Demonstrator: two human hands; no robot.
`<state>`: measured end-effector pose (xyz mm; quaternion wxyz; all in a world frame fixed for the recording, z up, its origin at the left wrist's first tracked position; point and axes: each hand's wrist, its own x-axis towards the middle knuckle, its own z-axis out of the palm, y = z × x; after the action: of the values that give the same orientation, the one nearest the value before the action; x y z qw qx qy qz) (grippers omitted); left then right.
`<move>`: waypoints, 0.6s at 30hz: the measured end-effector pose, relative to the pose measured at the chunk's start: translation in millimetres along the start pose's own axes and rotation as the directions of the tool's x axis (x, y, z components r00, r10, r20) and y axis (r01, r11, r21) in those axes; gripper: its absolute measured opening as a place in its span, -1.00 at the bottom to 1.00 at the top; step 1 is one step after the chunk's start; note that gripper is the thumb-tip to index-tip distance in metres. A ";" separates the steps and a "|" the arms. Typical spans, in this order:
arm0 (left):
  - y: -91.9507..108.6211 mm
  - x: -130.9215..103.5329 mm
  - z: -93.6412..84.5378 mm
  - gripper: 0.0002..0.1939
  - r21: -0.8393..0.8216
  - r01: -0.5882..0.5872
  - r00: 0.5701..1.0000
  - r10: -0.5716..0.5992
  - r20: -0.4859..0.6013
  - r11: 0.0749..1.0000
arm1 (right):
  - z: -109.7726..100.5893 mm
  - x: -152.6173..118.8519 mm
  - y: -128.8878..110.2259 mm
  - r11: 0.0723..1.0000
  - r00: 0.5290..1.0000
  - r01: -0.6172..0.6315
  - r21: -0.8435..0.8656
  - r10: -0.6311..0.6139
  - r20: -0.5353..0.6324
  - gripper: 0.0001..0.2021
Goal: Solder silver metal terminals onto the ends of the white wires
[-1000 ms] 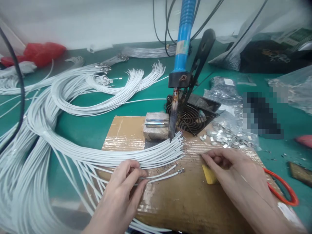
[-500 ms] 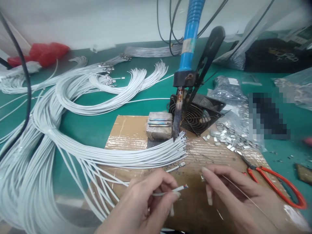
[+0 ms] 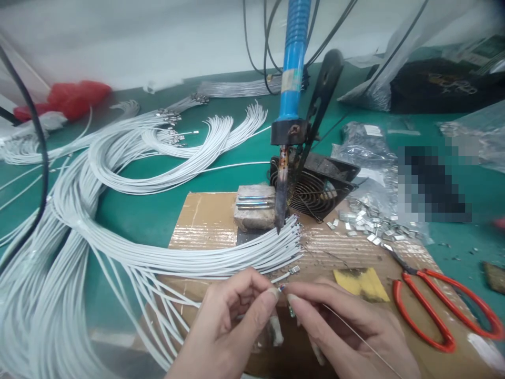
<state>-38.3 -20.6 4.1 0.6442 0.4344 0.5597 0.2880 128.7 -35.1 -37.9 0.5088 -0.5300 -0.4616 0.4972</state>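
Head view — left hand (image 3: 240,316) pinching cable tip (image 3: 281,288), right hand (image 3: 347,321) pinching connector (image 3: 291,310) — clear bag (image 3: 365,138) holding parts (image 3: 357,148)

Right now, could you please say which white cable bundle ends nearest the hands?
The front bundle, ending over the cardboard; the others end farther back, over the green table.

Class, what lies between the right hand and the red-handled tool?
In the head view, a yellow pad lies on the cardboard between the right hand and red-handled tool.

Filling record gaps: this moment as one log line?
left hand: pinching cable tip | right hand: holding thin strand | yellow piece: on cardboard
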 end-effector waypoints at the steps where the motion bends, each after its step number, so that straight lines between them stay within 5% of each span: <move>1: -0.5 0.4 0.3 -0.64 0.002 -0.012 1.000 0.012 -0.009 1.000 | 1.6 -0.2 -1.4 1.000 1.000 0.001 0.009 -0.001 -0.020 -0.85; 7: -9.9 5.3 0.7 -0.72 0.030 -0.049 0.999 0.050 -0.021 0.998 | 8.0 -0.1 -5.4 0.999 0.996 -0.036 0.022 0.038 -0.077 -0.89; 10: -17.9 5.9 1.9 -0.83 0.150 -0.152 0.983 0.165 -0.081 0.977 | 2.6 0.0 -3.2 0.994 0.988 -0.110 0.018 0.112 -0.103 -0.95; 13: -25.9 4.2 2.6 -0.89 0.454 -0.391 0.879 0.471 -0.073 0.800 | -12.8 0.9 1.3 0.992 0.987 -0.113 -0.054 0.106 -0.120 -0.89; 16: -26.4 2.3 0.0 -0.79 0.610 -0.603 0.718 0.684 0.134 0.514 | -31.5 3.6 5.1 0.988 0.981 -0.101 -0.120 0.079 -0.177 -0.89; 18: -21.3 2.2 -3.0 -0.80 0.605 -0.613 0.745 0.626 0.230 0.508 | -39.5 5.7 6.7 0.982 0.989 -0.101 -0.158 0.083 -0.121 -0.89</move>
<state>-43.2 -27.8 -15.7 0.3017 0.7963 0.4361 0.2910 168.5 -33.0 -45.4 0.4654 -0.6184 -0.4461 0.4494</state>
